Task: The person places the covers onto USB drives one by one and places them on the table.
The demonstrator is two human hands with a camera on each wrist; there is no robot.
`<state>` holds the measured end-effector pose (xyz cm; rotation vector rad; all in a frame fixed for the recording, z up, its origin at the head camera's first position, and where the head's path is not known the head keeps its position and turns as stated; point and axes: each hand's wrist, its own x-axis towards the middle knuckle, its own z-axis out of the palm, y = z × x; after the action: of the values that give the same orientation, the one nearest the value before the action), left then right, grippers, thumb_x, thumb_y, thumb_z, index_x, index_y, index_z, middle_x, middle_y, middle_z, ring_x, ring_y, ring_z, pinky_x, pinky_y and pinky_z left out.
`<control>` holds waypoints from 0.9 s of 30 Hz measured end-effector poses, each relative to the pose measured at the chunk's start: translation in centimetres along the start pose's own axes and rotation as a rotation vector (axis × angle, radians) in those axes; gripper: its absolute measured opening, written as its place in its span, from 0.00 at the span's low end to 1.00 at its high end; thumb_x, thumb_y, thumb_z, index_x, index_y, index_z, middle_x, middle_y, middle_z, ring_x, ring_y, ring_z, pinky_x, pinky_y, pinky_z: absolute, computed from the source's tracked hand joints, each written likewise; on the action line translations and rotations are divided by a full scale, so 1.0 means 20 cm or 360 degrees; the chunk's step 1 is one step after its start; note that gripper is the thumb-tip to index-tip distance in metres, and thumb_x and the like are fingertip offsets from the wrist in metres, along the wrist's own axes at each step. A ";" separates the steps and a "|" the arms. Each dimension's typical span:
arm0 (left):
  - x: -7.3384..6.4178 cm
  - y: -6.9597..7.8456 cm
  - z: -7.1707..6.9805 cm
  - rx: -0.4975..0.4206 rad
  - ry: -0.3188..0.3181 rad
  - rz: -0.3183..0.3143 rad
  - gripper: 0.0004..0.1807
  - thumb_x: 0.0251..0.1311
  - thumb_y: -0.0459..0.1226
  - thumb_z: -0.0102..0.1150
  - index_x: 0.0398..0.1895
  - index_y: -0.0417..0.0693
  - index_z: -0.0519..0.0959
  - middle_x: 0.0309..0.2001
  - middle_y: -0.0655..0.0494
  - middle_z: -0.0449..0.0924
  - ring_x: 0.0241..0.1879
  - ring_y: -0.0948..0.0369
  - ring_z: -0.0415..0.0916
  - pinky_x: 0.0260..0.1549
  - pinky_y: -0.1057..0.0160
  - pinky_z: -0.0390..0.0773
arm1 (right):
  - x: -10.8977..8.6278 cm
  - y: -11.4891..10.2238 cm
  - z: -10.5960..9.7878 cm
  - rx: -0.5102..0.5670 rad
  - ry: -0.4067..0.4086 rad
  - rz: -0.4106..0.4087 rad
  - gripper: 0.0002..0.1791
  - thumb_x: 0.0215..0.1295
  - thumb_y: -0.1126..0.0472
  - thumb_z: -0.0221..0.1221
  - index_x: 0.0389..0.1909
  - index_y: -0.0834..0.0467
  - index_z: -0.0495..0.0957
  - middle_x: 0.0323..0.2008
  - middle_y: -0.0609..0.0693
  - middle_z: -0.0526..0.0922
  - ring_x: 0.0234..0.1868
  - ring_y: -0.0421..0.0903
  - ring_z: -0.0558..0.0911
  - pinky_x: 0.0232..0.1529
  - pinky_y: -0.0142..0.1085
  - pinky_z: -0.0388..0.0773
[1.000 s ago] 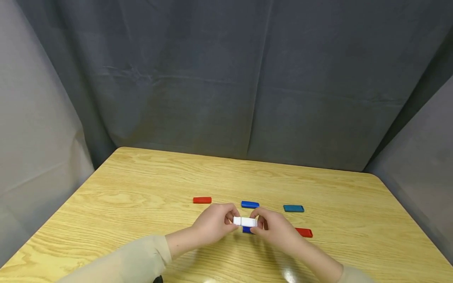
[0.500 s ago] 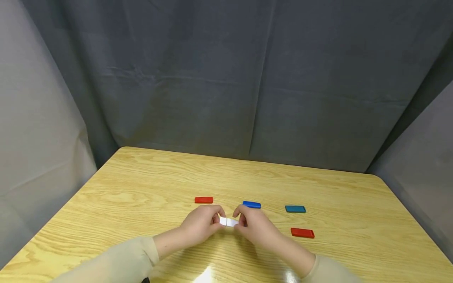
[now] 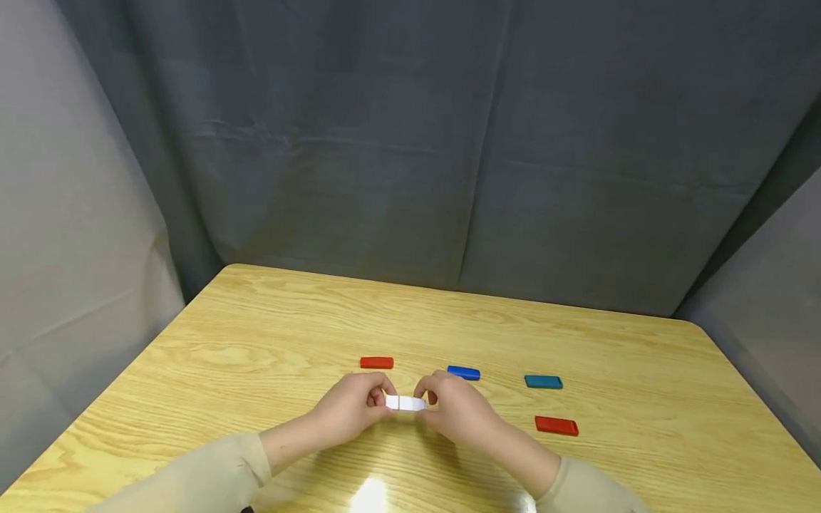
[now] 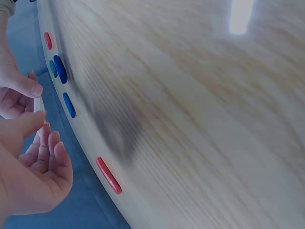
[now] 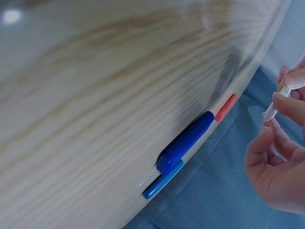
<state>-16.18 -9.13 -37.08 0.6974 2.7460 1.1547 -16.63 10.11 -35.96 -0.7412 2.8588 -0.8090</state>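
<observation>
A small white stick (image 3: 405,403) with a seam across it, like a capped USB stick, is held level above the table between both hands. My left hand (image 3: 346,412) pinches its left end between thumb and forefinger. At the other end, the thumb and forefinger of my right hand (image 3: 460,413) pinch it. In the left wrist view the white stick (image 4: 39,104) is partly covered by fingers. The right wrist view shows the white stick (image 5: 270,112) edge-on, clear of the tabletop.
On the wooden table (image 3: 256,320) lie a red piece (image 3: 377,363), a blue piece (image 3: 464,372), a teal piece (image 3: 544,382) and another red piece (image 3: 556,426). A second blue piece (image 4: 60,69), hidden in the head view, lies near the right hand. A dark curtain (image 3: 359,178) hangs behind.
Both hands have moved left together with the white stick. The near blue piece, partly visible below the stick a second ago, is now hidden behind the right hand.
</observation>
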 end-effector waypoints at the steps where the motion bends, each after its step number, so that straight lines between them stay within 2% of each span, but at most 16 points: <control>1: -0.01 0.00 -0.01 0.0027 0.0007 0.0005 0.06 0.53 0.33 0.64 0.33 0.43 0.77 0.22 0.63 0.70 0.19 0.70 0.61 0.19 0.73 0.63 | 0.01 -0.01 0.00 -0.0008 0.0002 -0.0009 0.07 0.51 0.67 0.66 0.30 0.58 0.78 0.23 0.46 0.69 0.22 0.40 0.64 0.20 0.28 0.60; 6: -0.03 -0.03 -0.03 0.0220 0.0054 0.0004 0.06 0.52 0.33 0.66 0.32 0.45 0.78 0.23 0.61 0.73 0.21 0.69 0.63 0.20 0.72 0.65 | 0.05 -0.04 0.03 -0.0002 -0.0022 -0.0034 0.06 0.51 0.67 0.66 0.30 0.59 0.79 0.20 0.45 0.69 0.21 0.39 0.64 0.20 0.27 0.60; 12: -0.04 -0.06 -0.05 0.0396 0.0077 -0.0080 0.06 0.51 0.33 0.66 0.31 0.46 0.78 0.23 0.62 0.73 0.20 0.67 0.63 0.19 0.71 0.64 | 0.12 -0.06 0.09 -0.0013 -0.0081 -0.0037 0.05 0.54 0.66 0.64 0.31 0.60 0.79 0.16 0.44 0.69 0.17 0.37 0.63 0.18 0.26 0.61; 21: -0.04 -0.12 -0.06 0.0519 0.0079 -0.0108 0.04 0.51 0.31 0.64 0.28 0.46 0.78 0.19 0.62 0.68 0.19 0.66 0.62 0.17 0.70 0.61 | 0.18 -0.08 0.16 -0.0093 -0.0121 -0.0052 0.04 0.53 0.67 0.64 0.30 0.60 0.79 0.15 0.42 0.69 0.17 0.35 0.64 0.19 0.26 0.62; 27: -0.03 -0.15 -0.06 0.0532 0.0047 -0.0142 0.04 0.51 0.33 0.64 0.28 0.47 0.78 0.19 0.62 0.69 0.20 0.66 0.63 0.18 0.69 0.62 | 0.20 -0.10 0.17 -0.0109 -0.0159 -0.0035 0.04 0.52 0.68 0.64 0.29 0.60 0.79 0.16 0.43 0.72 0.18 0.36 0.66 0.20 0.26 0.64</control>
<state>-16.99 -11.96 -38.42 0.5812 2.9940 0.7001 -18.54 5.13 -37.61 -0.7985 2.8062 -0.6602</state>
